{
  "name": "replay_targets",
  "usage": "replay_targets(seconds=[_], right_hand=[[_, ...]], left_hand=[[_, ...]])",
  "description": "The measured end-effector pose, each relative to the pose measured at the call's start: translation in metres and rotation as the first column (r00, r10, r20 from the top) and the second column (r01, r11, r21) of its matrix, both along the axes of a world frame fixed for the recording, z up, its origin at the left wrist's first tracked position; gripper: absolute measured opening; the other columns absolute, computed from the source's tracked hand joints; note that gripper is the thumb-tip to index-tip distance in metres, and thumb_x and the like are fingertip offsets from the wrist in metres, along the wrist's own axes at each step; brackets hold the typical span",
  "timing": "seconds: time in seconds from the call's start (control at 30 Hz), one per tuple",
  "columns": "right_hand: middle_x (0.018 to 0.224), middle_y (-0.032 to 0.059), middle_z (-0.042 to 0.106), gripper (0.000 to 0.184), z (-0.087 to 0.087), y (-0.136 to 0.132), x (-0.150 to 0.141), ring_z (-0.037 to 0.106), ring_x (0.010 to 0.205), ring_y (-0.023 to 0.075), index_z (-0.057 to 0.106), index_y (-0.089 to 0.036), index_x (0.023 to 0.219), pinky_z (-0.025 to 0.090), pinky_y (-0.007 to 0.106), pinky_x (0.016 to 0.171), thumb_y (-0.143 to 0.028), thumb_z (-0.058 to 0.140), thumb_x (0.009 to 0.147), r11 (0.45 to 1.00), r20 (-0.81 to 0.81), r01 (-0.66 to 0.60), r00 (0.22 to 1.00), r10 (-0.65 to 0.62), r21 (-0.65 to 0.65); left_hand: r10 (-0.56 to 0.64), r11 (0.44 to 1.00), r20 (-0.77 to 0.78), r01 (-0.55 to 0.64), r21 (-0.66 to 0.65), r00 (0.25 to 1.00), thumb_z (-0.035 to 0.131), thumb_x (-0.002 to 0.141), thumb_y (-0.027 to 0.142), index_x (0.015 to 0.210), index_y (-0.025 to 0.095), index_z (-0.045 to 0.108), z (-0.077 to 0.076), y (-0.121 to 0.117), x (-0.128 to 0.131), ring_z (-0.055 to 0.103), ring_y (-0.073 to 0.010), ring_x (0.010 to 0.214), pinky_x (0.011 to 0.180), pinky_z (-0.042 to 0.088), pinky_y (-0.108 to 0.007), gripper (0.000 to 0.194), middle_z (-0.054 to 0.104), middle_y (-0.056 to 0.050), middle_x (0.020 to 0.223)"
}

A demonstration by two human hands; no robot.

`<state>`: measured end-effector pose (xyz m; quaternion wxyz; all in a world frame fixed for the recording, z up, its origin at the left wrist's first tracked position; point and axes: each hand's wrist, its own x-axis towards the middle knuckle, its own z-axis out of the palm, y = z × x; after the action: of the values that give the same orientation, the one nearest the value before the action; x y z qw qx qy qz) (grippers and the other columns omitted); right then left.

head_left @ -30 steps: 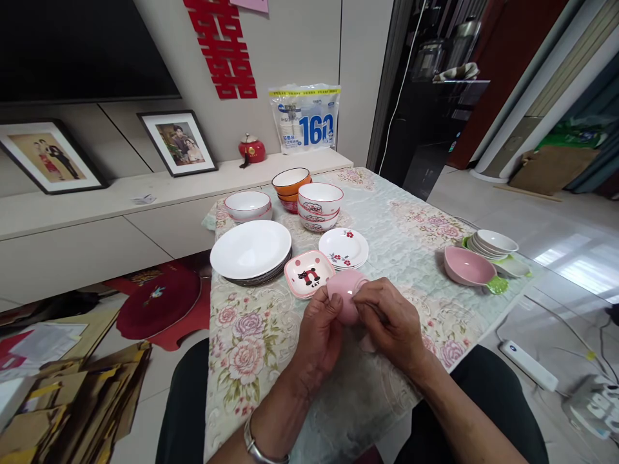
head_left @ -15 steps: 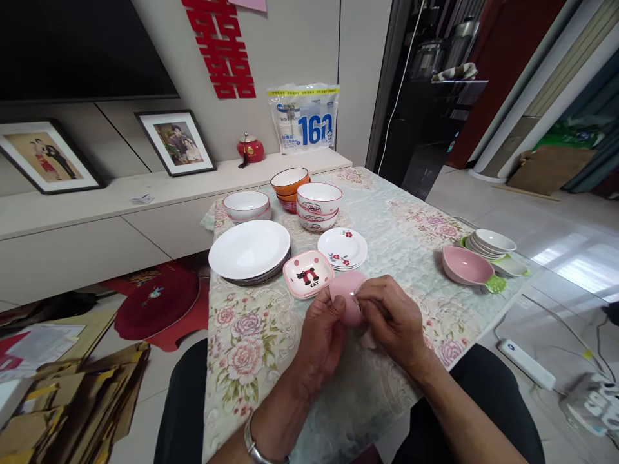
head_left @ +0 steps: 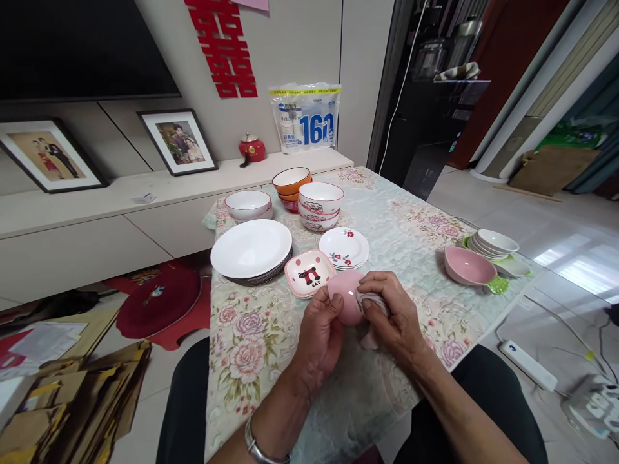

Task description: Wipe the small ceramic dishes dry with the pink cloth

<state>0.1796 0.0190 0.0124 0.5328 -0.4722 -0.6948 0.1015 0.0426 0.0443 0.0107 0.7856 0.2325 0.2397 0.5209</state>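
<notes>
A pink bowl (head_left: 344, 291) is held above the near part of the table, its smooth side facing me. My left hand (head_left: 322, 328) grips its left edge, thumb on the near face. My right hand (head_left: 394, 316) is closed on a pale cloth (head_left: 370, 301) pressed to the bowl's right side; a loose end hangs below the fingers. Just beyond the hands lie a square cat-pattern dish (head_left: 309, 276) and a stack of small flowered plates (head_left: 344, 247). A stack topped by a large white plate (head_left: 251, 248) sits to the left.
Behind the plates stand white bowls (head_left: 321, 200), orange bowls (head_left: 292, 182) and another white pair (head_left: 248, 205). A pink leaf-shaped bowl (head_left: 468, 265) and small white bowls (head_left: 496, 241) are near the table's right edge. A power strip (head_left: 527, 365) lies on the floor at right.
My right hand has shifted its fingers on the bowl's right side, and more of the cloth shows now. The left hand keeps its hold. The view has moved very slightly.
</notes>
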Motion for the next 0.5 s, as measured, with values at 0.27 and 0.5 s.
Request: replay_targets(seconds=[0.27,0.5], right_hand=[[0.109,0.009,0.055,0.018,-0.011,0.008,0.002,0.054,0.106,0.0251,0.064,-0.021,0.102,0.046,0.043,0.09,-0.015,0.062,0.085,0.981,0.02,0.189,0.982,-0.188,-0.049],[0.093,0.0054,0.057,0.01,-0.015,0.005,0.007,0.056,0.088,0.0211,0.061,-0.02,0.101,0.048,0.035,0.076,-0.023,0.063,0.092,0.975,0.134,0.209,0.971,-0.197,-0.074]], left_hand=[[0.049,0.999,-0.016,-0.049,-0.021,0.999,0.081,0.073,0.025,0.107,0.015,0.073,-0.005,0.002,-0.002,0.067,-0.026,0.107,0.1,0.048,-0.039,0.036,0.076,-0.009,0.107],[0.048,0.999,-0.022,-0.049,-0.012,0.999,0.081,0.074,0.025,0.105,0.015,0.075,-0.005,0.003,-0.002,0.068,-0.0249,0.105,0.1,0.048,-0.037,0.034,0.076,-0.01,0.109]])
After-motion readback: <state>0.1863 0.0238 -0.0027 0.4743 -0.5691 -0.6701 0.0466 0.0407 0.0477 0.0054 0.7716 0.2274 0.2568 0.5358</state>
